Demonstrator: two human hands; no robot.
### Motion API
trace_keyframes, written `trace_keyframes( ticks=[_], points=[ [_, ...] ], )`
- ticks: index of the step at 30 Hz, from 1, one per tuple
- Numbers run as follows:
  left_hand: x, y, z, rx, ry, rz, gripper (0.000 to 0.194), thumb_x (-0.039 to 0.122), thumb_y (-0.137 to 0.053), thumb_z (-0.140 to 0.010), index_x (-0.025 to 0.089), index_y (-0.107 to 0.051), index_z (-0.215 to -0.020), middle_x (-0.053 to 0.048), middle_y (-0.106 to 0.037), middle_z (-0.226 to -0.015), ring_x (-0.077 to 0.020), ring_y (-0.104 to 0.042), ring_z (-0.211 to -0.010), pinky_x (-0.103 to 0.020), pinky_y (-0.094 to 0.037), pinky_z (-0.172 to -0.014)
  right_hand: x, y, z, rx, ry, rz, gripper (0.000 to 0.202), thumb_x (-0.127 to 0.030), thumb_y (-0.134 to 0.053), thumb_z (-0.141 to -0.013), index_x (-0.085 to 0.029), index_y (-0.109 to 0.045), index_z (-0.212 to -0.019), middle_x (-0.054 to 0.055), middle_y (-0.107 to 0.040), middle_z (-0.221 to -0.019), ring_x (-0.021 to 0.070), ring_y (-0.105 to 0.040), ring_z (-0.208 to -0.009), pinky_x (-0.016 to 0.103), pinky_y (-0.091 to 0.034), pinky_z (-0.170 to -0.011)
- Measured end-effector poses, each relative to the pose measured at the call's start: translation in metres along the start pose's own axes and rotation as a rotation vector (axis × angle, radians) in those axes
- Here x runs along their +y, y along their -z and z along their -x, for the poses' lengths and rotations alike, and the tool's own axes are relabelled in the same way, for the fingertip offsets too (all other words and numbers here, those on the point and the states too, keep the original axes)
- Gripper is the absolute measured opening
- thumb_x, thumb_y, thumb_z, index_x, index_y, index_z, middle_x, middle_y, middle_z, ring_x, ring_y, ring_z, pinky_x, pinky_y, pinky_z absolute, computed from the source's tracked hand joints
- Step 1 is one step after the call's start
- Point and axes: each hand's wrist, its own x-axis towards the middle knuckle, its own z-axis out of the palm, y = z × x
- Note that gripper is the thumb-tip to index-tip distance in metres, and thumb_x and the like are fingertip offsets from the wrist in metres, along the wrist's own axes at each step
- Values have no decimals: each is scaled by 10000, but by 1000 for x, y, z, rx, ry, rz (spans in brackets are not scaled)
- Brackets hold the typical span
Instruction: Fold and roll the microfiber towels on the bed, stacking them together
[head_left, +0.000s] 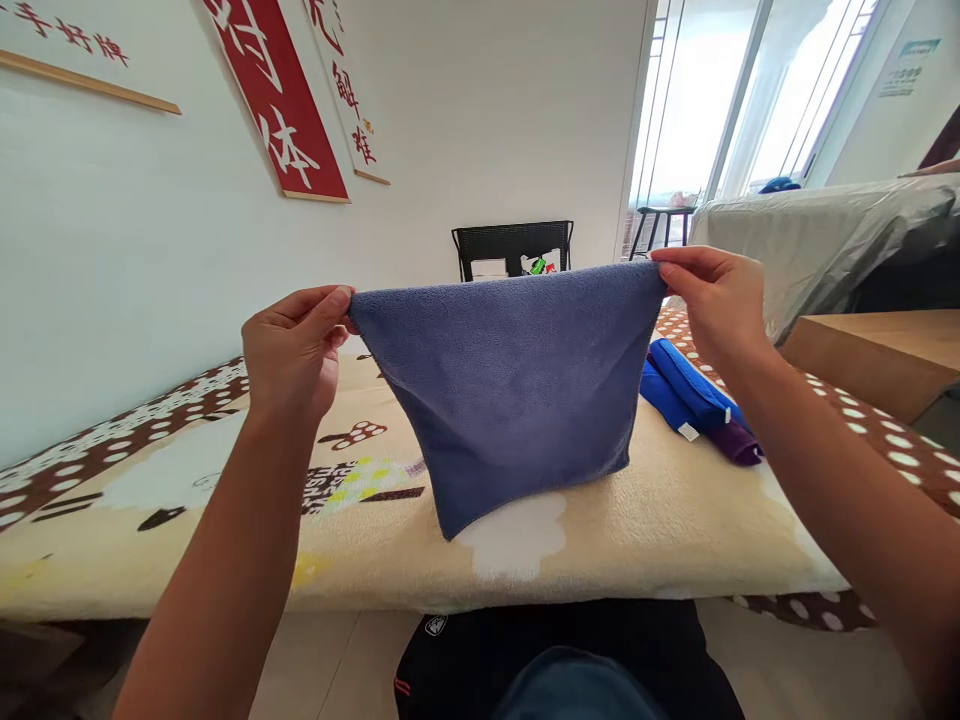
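Observation:
A grey-blue towel [510,380] hangs stretched between my two hands, its lower edge just above or touching the bed cover; I cannot tell which. My left hand [296,345] pinches its upper left corner between thumb and fingers. At the upper right corner, my right hand [716,300] grips the cloth the same way. Right of the towel, a rolled bright blue towel [686,385] lies on the bed, with a dark purple rolled towel [735,443] partly under it.
The cream patterned blanket [585,560] has a brown polka-dot border. Behind it stands a black chair [514,240] near the wall. At right are a wooden box-like piece [877,350] and a plastic-covered piece of furniture [810,230]; a stool [664,225] is by the window.

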Motion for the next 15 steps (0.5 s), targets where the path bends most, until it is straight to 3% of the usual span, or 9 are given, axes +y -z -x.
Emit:
trace_keyframes(
  ticks=[7,15],
  points=[
    [2,3,1,-49,23,-84,298,219,-875,-634,115,-788,-900,-61,-727,-738,-95,-600,-639,-249,-441,-624,-18,6,3,-39,-123,1,498,-542,-813,-684,-260,-730,-1086,67,-748,-901,243,-705,-852,420,-581,-800],
    [1,6,4,-95,43,-268,280,228,-864,-610,126,-783,-858,-32,-727,-709,-122,-608,-622,-308,-520,-690,-21,10,5,-89,-167,23,314,-430,-819,-688,-195,-742,-880,60,-736,-817,208,-698,-774,420,-579,-810]
  ],
)
